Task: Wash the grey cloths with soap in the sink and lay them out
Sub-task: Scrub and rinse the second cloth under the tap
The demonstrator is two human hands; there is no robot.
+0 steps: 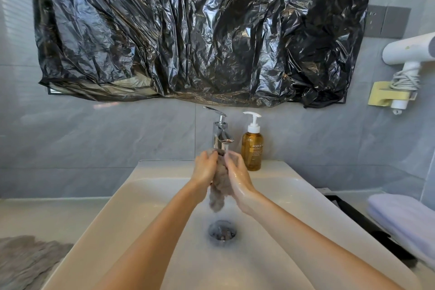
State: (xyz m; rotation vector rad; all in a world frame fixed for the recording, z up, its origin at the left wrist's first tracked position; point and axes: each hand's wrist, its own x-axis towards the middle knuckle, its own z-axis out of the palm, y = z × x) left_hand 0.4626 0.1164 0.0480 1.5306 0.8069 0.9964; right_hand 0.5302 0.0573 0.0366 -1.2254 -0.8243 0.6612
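The left hand point(205, 167) and right hand point(236, 169) are gripping a grey cloth point(220, 192) under the tap point(221, 133), dangling clear above the drain point(222, 231) and hiding both palms.

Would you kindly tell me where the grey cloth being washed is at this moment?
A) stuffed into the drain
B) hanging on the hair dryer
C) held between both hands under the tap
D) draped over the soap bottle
C: the left hand and the right hand grip the grey cloth between them, just below the spout of the tap.
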